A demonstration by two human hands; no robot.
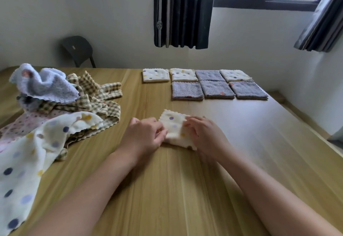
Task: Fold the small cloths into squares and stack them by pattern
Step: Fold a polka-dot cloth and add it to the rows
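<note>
Near the middle of the worktop, a small white dotted cloth sits partly folded between two hands. The left hand has its grip pinched on the cloth's left edge. The right hand has its grip on the right edge, with fingers curled over it, though that hand is a bit blurry.

What could go wrong? The cloth is soft and floppy. If one grip lets go too soon, the fold may pop open. If the wavy edges do not line up, it will not make a neat square. The far corner sticks up, so it may need a press to lie flat.

At the back lie the folded ones: white dotted squares and grey squares. The two kinds sit side by side, with one grey square between white ones. So the new square could land on the wrong kind. A messy pile of unfolded cloths waits on the left, and an arm could bump it.

No box, basket or tray shows. All the cloths lie right on the worktop.
</note>
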